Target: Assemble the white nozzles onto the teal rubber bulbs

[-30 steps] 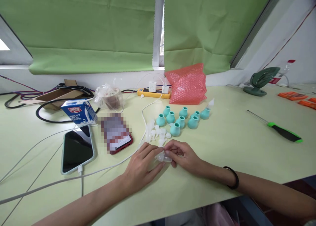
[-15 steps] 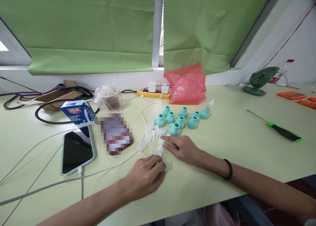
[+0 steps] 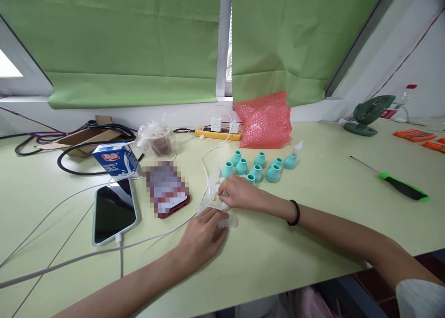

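My left hand (image 3: pixel 201 234) lies low over the table, its fingers stretched forward and thumb apart. Its fingertips touch a clear plastic piece (image 3: pixel 228 222). My right hand (image 3: pixel 239 193) bends its fingers down into a small pile of translucent white plastic pieces (image 3: pixel 212 188). Those fingers are drawn together, and whatever they pinch is hidden beneath them. Just behind the right hand stand several teal bulb-shaped pieces (image 3: pixel 256 173) with open necks, the nearest partly covered by that hand. One teal bulb (image 3: pixel 290 160) at the right of the group has a translucent tip on it.
A white cable (image 3: pixel 153 238) runs past my left hand. To the left are a phone (image 3: pixel 116 211), a red-edged phone (image 3: pixel 168 188) and a milk carton (image 3: pixel 116 159). Behind lie a yellow power strip (image 3: pixel 208 132) and pink bubble wrap (image 3: pixel 264 121). A screwdriver (image 3: pixel 399 184) lies right.
My right hand has moved left and its pointing fingers have curled down into the white pieces. My left hand's fingers have straightened and shifted slightly forward. The view has shifted a little.
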A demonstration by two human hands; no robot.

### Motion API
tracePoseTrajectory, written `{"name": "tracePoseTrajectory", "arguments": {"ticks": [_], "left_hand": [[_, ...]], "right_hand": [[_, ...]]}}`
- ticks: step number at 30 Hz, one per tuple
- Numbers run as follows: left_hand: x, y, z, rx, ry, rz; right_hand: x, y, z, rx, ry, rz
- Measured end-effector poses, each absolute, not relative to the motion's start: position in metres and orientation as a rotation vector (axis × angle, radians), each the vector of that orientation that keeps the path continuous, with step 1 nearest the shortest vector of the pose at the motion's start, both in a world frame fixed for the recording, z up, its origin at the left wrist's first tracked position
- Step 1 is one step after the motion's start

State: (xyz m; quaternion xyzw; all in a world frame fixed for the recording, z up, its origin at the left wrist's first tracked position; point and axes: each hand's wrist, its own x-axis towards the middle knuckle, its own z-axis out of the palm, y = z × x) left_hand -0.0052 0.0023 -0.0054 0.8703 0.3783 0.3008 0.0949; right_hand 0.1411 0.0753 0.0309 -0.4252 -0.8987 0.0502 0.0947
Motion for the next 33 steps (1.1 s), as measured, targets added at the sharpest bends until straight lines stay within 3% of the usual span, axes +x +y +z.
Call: {"name": "tracePoseTrajectory", "arguments": {"ticks": [6, 15, 33], "left_hand": [[-0.005, 0.003, -0.006, 2.524, 1.146, 0.854], [-0.008, 0.007, -0.008, 2.241, 1.196, 0.812], [-0.006, 0.005, -0.005, 2.343, 1.178, 0.83]], "right_hand": [[0.149, 0.068, 0.039, -1.186, -2.591, 0.231], [0.184, 0.024, 0.011, -0.749, -2.204, 0.687], [0.18, 0.022, -0.003, -0.623, -2.202, 0.413]]}}
